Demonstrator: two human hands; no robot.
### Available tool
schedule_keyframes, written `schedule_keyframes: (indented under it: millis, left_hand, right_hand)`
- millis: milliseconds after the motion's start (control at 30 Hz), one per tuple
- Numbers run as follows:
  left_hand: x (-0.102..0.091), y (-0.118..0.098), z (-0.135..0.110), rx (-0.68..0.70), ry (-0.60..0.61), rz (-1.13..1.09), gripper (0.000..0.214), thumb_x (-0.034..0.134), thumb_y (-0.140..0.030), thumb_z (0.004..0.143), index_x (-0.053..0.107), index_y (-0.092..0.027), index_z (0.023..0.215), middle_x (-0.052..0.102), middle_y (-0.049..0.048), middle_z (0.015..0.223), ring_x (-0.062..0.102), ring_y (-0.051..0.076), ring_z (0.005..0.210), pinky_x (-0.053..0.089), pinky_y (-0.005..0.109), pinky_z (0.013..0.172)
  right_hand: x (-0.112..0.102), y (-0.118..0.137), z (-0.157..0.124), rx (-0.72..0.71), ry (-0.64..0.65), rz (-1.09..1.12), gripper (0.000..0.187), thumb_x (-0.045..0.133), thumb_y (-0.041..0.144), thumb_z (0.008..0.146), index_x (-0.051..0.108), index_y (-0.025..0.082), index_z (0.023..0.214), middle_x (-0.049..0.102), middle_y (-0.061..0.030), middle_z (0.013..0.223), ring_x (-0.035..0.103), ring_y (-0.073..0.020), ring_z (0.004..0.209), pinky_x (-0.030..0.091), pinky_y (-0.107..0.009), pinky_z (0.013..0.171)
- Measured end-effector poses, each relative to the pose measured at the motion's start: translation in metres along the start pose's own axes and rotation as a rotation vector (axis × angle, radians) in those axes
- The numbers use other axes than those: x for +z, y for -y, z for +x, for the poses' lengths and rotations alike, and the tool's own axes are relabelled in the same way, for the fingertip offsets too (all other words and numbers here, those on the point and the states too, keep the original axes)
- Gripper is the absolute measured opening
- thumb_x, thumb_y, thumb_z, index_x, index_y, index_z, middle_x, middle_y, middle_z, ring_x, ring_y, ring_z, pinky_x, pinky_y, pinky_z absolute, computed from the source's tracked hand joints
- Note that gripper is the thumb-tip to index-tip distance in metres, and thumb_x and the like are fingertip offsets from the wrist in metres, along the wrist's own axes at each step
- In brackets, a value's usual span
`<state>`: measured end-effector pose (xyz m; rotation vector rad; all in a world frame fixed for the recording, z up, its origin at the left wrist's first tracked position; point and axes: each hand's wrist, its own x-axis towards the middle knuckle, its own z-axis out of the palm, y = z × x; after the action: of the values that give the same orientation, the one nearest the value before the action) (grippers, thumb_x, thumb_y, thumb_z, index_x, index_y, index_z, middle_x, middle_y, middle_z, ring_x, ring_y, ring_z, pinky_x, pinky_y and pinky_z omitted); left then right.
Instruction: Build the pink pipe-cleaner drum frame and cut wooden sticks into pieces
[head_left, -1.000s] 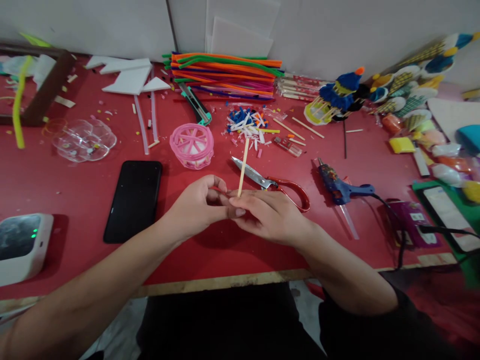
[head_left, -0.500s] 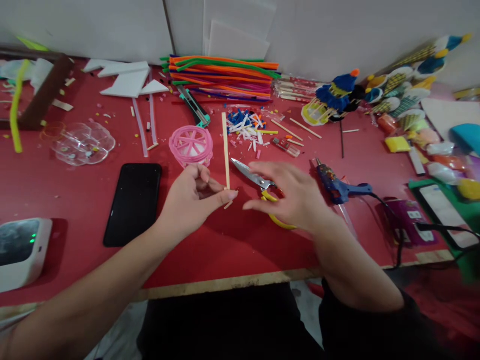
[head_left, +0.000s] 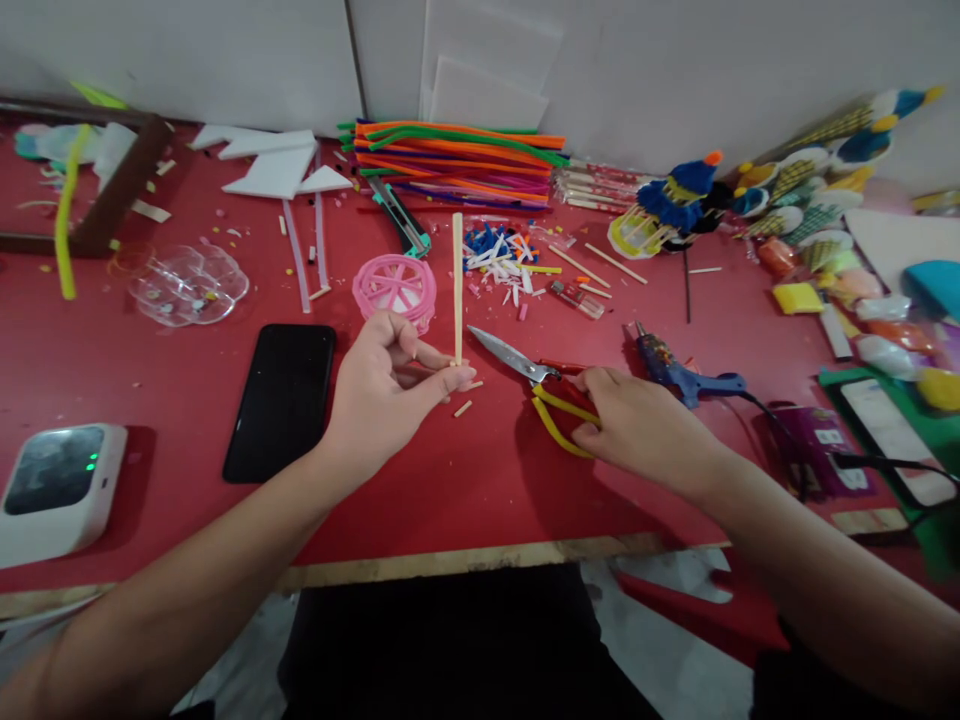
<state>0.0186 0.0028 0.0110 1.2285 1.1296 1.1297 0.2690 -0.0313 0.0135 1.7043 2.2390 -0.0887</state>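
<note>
My left hand [head_left: 382, 395] pinches a pale wooden stick [head_left: 458, 290] between thumb and fingers, and the stick points away from me. Short cut-off bits of wood [head_left: 463, 408] lie on the table by the thumb. My right hand [head_left: 637, 425] is closed on the handles of the scissors [head_left: 555, 395], which have yellow grips with some red. Their pointed blades are directed up and left, toward the stick. Beyond my left hand sits a pink ring with spokes [head_left: 394, 290], partly covered by the fingers.
A black phone [head_left: 281, 400] and a white device [head_left: 64, 490] lie at left. A blue glue gun [head_left: 679, 370] with a cable rests at right. Pipe cleaners [head_left: 461, 160], a utility knife [head_left: 401, 215] and small coloured scraps [head_left: 502, 255] are at the back of the red table.
My right hand has gone from open above the scissors to closed on their handles. My left hand keeps its pinch on the stick. The view has shifted slightly.
</note>
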Motion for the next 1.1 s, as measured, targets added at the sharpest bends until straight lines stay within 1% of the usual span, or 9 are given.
schedule_keyframes:
  millis: [133, 200, 300, 400, 500, 667, 767, 900, 1100]
  left_hand:
    - [0.0, 0.004, 0.001, 0.034, 0.043, -0.027, 0.044, 0.076, -0.01, 0.069, 0.035, -0.023, 0.076, 0.068, -0.0061, 0.065, 0.073, 0.015, 0.066, 0.057, 0.022, 0.061]
    - [0.0, 0.004, 0.001, 0.039, 0.064, -0.037, 0.043, 0.076, -0.011, 0.069, 0.035, -0.022, 0.076, 0.068, -0.0061, 0.065, 0.073, 0.015, 0.067, 0.057, 0.023, 0.063]
    - [0.001, 0.002, 0.0, 0.028, 0.071, -0.028, 0.044, 0.076, -0.011, 0.068, 0.035, -0.022, 0.076, 0.068, -0.0059, 0.064, 0.073, 0.015, 0.067, 0.058, 0.024, 0.064]
    - [0.001, 0.001, -0.001, 0.017, 0.075, 0.001, 0.043, 0.075, -0.011, 0.068, 0.035, -0.023, 0.076, 0.068, -0.0059, 0.064, 0.073, 0.016, 0.068, 0.059, 0.025, 0.066]
    - [0.0, 0.002, -0.001, 0.035, 0.079, 0.029, 0.041, 0.075, -0.013, 0.07, 0.036, -0.023, 0.076, 0.067, -0.0057, 0.066, 0.073, 0.015, 0.069, 0.059, 0.026, 0.067]
    - [-0.001, 0.004, -0.002, 0.121, 0.06, 0.16, 0.041, 0.076, -0.012, 0.068, 0.037, -0.022, 0.076, 0.064, -0.0062, 0.066, 0.072, 0.015, 0.07, 0.058, 0.028, 0.07]
    - [-0.001, 0.001, -0.004, 0.133, 0.082, 0.202, 0.039, 0.075, -0.013, 0.07, 0.037, -0.022, 0.076, 0.064, -0.0052, 0.068, 0.071, 0.015, 0.068, 0.057, 0.027, 0.066]
    - [-0.002, -0.001, -0.004, 0.081, 0.159, 0.175, 0.039, 0.074, -0.016, 0.071, 0.036, -0.022, 0.075, 0.065, -0.0035, 0.07, 0.069, 0.014, 0.065, 0.054, 0.024, 0.061]
    - [-0.004, 0.002, -0.001, -0.028, 0.278, 0.056, 0.041, 0.075, -0.014, 0.068, 0.036, -0.022, 0.078, 0.067, -0.0035, 0.07, 0.07, 0.014, 0.067, 0.052, 0.021, 0.059]
  right_hand:
    - [-0.005, -0.004, -0.001, 0.022, 0.045, -0.066, 0.023, 0.05, 0.022, 0.075, 0.057, 0.011, 0.094, 0.067, -0.0163, 0.085, 0.065, -0.0273, 0.074, 0.04, -0.032, 0.059]
    - [-0.005, -0.009, -0.004, 0.038, 0.011, -0.04, 0.022, 0.051, 0.022, 0.075, 0.057, 0.012, 0.093, 0.068, -0.0155, 0.087, 0.066, -0.027, 0.075, 0.039, -0.031, 0.059]
    - [-0.006, -0.017, -0.01, 0.02, -0.078, 0.06, 0.018, 0.051, 0.024, 0.076, 0.056, 0.017, 0.092, 0.068, -0.0118, 0.091, 0.066, -0.0257, 0.079, 0.038, -0.03, 0.059]
    - [-0.008, -0.023, -0.014, 0.05, -0.164, 0.119, 0.018, 0.053, 0.036, 0.078, 0.054, 0.021, 0.088, 0.068, -0.0097, 0.086, 0.065, -0.026, 0.074, 0.035, -0.031, 0.056]
    - [-0.011, -0.026, -0.017, 0.056, -0.211, 0.195, 0.031, 0.055, 0.052, 0.078, 0.051, 0.021, 0.084, 0.065, -0.0089, 0.077, 0.061, -0.0237, 0.065, 0.033, -0.031, 0.055]
    - [-0.015, -0.027, -0.021, -0.088, -0.18, 0.358, 0.038, 0.056, 0.06, 0.079, 0.047, 0.023, 0.08, 0.06, -0.0046, 0.071, 0.054, -0.018, 0.059, 0.031, -0.029, 0.053]
    - [-0.018, -0.026, -0.021, -0.114, -0.17, 0.366, 0.043, 0.058, 0.065, 0.077, 0.049, 0.023, 0.078, 0.059, -0.0043, 0.07, 0.053, -0.0183, 0.059, 0.033, -0.031, 0.054]
    - [-0.022, -0.025, -0.02, -0.111, -0.141, 0.316, 0.046, 0.059, 0.069, 0.075, 0.053, 0.023, 0.074, 0.06, -0.0057, 0.07, 0.054, -0.0208, 0.061, 0.036, -0.034, 0.056]
    - [-0.026, -0.033, -0.018, -0.142, -0.129, 0.352, 0.05, 0.057, 0.075, 0.073, 0.055, 0.025, 0.073, 0.059, -0.0027, 0.064, 0.051, -0.0181, 0.054, 0.035, -0.033, 0.053]
